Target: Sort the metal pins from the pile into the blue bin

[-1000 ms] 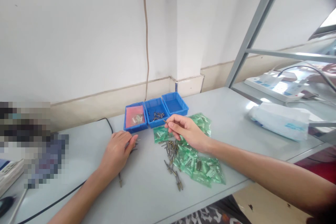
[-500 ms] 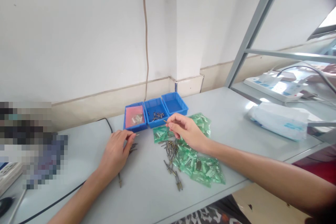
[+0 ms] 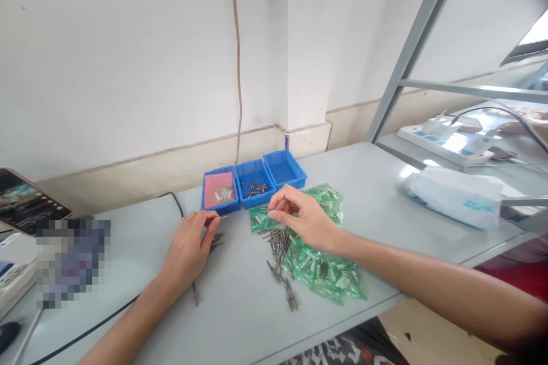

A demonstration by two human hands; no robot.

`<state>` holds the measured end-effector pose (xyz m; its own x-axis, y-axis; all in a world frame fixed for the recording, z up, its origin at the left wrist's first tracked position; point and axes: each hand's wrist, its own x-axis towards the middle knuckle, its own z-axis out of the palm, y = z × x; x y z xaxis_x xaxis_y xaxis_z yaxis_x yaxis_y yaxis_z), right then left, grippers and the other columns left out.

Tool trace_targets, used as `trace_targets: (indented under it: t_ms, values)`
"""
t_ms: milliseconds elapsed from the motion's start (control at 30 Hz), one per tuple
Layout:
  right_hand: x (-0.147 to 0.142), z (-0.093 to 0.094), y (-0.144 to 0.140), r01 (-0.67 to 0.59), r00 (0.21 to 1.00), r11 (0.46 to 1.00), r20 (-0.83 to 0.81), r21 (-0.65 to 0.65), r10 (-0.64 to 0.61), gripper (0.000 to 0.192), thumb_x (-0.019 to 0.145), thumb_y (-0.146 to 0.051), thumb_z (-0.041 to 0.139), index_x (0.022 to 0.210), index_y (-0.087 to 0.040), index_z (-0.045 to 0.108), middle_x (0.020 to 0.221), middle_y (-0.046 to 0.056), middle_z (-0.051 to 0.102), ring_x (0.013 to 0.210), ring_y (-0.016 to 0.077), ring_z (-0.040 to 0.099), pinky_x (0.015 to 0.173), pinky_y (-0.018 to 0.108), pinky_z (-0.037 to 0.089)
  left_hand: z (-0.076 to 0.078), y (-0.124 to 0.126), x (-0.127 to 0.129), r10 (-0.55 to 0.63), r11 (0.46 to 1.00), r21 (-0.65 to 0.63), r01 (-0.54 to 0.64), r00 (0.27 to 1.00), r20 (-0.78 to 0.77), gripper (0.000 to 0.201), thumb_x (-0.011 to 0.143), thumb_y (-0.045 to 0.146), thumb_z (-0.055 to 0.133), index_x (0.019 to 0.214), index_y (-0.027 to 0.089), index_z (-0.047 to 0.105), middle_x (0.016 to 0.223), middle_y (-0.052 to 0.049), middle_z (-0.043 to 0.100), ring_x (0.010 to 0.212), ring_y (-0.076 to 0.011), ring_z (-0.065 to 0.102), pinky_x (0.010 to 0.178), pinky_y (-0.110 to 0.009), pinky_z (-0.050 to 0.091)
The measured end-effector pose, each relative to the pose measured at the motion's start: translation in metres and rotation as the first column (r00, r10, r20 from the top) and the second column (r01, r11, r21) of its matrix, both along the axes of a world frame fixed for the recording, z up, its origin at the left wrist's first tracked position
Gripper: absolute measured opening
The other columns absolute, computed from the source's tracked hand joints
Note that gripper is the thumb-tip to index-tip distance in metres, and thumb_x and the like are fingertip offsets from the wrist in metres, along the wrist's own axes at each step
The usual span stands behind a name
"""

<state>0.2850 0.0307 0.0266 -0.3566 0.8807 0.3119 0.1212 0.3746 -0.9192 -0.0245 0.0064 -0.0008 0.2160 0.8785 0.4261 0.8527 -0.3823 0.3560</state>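
My left hand (image 3: 191,245) is closed in a pinch over the table, and a thin metal pin (image 3: 224,217) juts from its fingertips. More metal pins (image 3: 217,239) lie just beside that hand. Between thumb and forefinger, my right hand (image 3: 302,217) pinches a small brass-coloured pin (image 3: 264,209). Beneath it is a loose pile of metal pins (image 3: 279,245), some with thicker ends. Green plastic bags (image 3: 342,279) of metal pieces spread beside the pile. Behind the hands stand a left blue bin (image 3: 238,203) with a pink bag (image 3: 213,187), and a middle blue bin (image 3: 246,169) holding pins.
A right-hand blue bin (image 3: 285,166) adjoins the others. A black cable (image 3: 107,319) crosses the table (image 3: 240,308) at left, near a phone (image 3: 34,199) and a power strip (image 3: 17,268). To the right are a white plastic packet (image 3: 454,197) and a metal frame (image 3: 411,63).
My right hand has lowered slightly and shifted a little left with its pin, which now lies more level. My left hand has stayed almost still.
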Motion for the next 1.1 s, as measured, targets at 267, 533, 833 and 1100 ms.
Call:
trace_targets:
  t_ms: [267,533,833,1100]
  values:
    - [0.0020,-0.0014,-0.0010,-0.068,0.996,0.994,-0.067,-0.083,0.062,0.029,0.107,-0.051,0.062,0.100,-0.023,0.066,0.089,0.001,0.062,0.070,0.0152,0.051,0.065,0.030,0.044,-0.0014,0.0005,-0.0011,-0.002,1.000,0.005,0.002,1.000,-0.011,0.029,0.114,0.046,0.042,0.109,0.025,0.062,0.105,-0.006,0.073,0.099,-0.0284,0.066,0.088,-0.041,0.049]
    - [0.0005,-0.0041,0.0022,-0.172,0.976,0.964,-0.167,-0.202,0.139,0.040,0.104,-0.060,0.063,0.098,-0.021,0.068,0.085,0.001,0.063,0.062,0.0124,0.050,0.059,0.028,0.042,-0.0016,0.0010,-0.0012,0.000,1.000,-0.001,0.000,1.000,-0.021,0.030,0.113,0.047,0.043,0.108,0.025,0.062,0.104,-0.006,0.073,0.099,-0.0285,0.066,0.088,-0.042,0.049]
    - [-0.0009,-0.0045,0.0038,-0.236,0.951,0.933,-0.261,-0.272,0.165,0.041,0.103,-0.060,0.065,0.097,-0.019,0.066,0.074,-0.003,0.056,0.058,0.0101,0.047,0.058,0.026,0.040,0.0006,0.0009,-0.0003,-0.004,1.000,0.001,0.004,1.000,-0.025,0.033,0.114,0.048,0.041,0.102,0.025,0.062,0.096,-0.005,0.071,0.091,-0.0270,0.064,0.084,-0.041,0.049]
    - [-0.0017,0.0001,-0.0012,-0.111,0.987,0.975,-0.137,-0.192,0.086,0.032,0.102,-0.055,0.068,0.099,-0.024,0.059,0.078,-0.004,0.054,0.061,0.0128,0.050,0.056,0.027,0.040,-0.0003,-0.0009,-0.0002,0.034,0.999,0.033,-0.033,0.999,-0.017,0.031,0.112,0.049,0.045,0.109,0.026,0.065,0.102,-0.006,0.074,0.100,-0.0286,0.068,0.084,-0.039,0.054]
